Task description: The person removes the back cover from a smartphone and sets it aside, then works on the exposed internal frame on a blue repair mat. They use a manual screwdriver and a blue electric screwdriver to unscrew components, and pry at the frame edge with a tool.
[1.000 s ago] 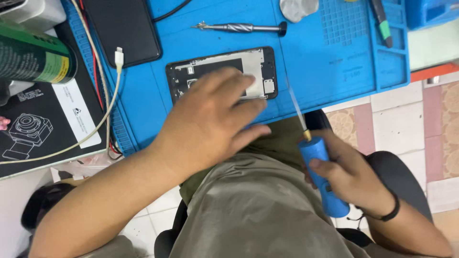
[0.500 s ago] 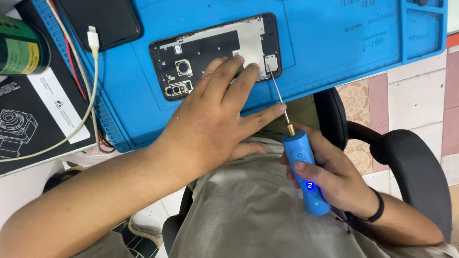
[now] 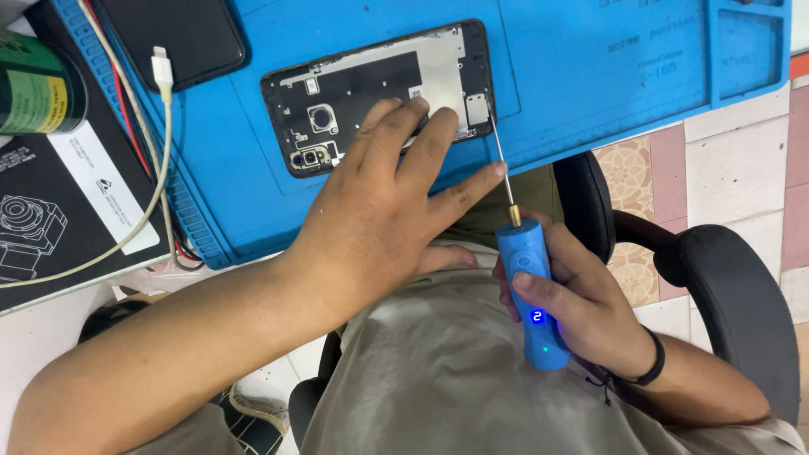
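- My left hand (image 3: 383,211) lies flat with fingers spread, pressing the opened phone (image 3: 379,93) down at upper centre of the frame; it grips nothing.
- My right hand (image 3: 573,307), at lower right, is wrapped around the blue electric screwdriver (image 3: 531,295), thumb on its body.
- The screwdriver's thin bit (image 3: 497,160) slants up to the phone's right edge, its tip at a corner beside a small metal plate.
- The phone rests on the blue work mat (image 3: 590,84), near the mat's lower edge; bare mat stretches to the right.
- A white cable (image 3: 160,143) and a second dark phone (image 3: 181,38) crowd the upper left.
- The chair armrest (image 3: 725,286) sits close behind my right wrist.
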